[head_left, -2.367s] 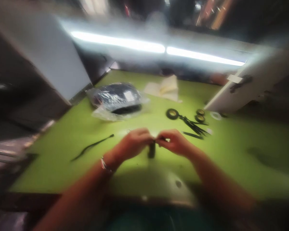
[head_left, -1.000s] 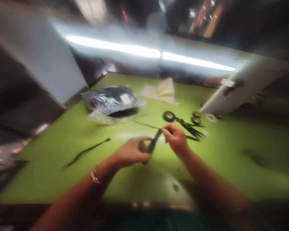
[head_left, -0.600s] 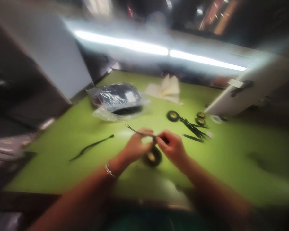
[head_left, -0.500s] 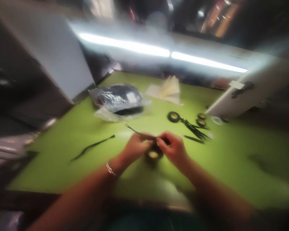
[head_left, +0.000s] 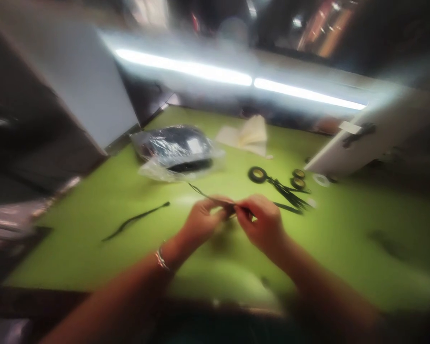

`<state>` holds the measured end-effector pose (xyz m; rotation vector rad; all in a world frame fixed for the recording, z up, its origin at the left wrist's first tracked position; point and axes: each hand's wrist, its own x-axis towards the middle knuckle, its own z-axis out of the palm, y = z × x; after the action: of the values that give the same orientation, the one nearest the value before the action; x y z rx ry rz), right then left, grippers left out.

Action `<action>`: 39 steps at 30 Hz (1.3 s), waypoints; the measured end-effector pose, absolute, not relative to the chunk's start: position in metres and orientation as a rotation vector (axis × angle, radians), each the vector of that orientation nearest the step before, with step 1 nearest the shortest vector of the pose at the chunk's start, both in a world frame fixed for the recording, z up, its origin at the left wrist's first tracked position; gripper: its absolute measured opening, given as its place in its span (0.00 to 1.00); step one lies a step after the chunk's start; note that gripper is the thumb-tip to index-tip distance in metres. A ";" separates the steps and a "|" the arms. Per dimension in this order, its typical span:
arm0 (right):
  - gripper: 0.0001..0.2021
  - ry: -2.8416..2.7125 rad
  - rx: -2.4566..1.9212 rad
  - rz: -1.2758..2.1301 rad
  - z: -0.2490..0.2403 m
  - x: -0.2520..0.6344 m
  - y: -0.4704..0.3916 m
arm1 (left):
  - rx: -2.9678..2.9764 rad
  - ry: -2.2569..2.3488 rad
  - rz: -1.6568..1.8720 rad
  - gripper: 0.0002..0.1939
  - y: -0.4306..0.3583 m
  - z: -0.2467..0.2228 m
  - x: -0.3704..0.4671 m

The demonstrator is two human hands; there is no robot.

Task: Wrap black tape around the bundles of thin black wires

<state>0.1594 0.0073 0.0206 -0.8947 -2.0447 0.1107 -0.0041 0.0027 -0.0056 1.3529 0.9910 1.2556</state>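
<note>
Over the middle of the green tabletop, my left hand (head_left: 205,219) is closed on a thin black cord (head_left: 200,192), whose narrow looped end sticks out to the upper left. My right hand (head_left: 261,222) meets it fingertip to fingertip, thumb and forefinger pinched at the cord. Inside the right hand's curl shows something dark with a small yellowish spot, which looks like a roll of black tape (head_left: 251,214), mostly hidden by the fingers. A second black cord (head_left: 136,220) lies to the left, apart from my hands.
Beyond my right hand lie a larger black tape roll (head_left: 257,175), a bundle of black cords (head_left: 288,195), small tape rolls (head_left: 298,183) and a white ring (head_left: 321,180). Farther back are a clear plastic bag (head_left: 179,148) with dark contents and folded paper (head_left: 254,135). A white panel (head_left: 347,148) stands right.
The yellow-cored black tape roll that hung below my fingers has gone up out of sight there. My right hand has turned and shifted slightly right. My left hand keeps the cord.
</note>
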 end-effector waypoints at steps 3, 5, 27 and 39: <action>0.04 -2.060 -0.878 0.090 0.026 0.160 0.005 | 1.413 0.973 1.367 0.07 0.001 -0.005 -0.003; 0.04 -2.046 -0.901 0.114 0.029 0.160 0.005 | 1.421 0.964 1.379 0.07 0.002 -0.006 -0.002; 0.07 -1.890 -1.099 0.280 0.019 0.157 0.014 | 1.421 1.101 1.130 0.07 -0.006 -0.025 0.016; 0.06 -1.706 -1.151 0.480 0.018 0.152 0.018 | 1.300 1.109 1.132 0.13 -0.007 -0.026 0.015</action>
<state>0.1519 0.0181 0.0175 -1.1506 -1.7056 0.4797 0.0148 -0.0069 -0.0259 1.3004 1.1089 1.1324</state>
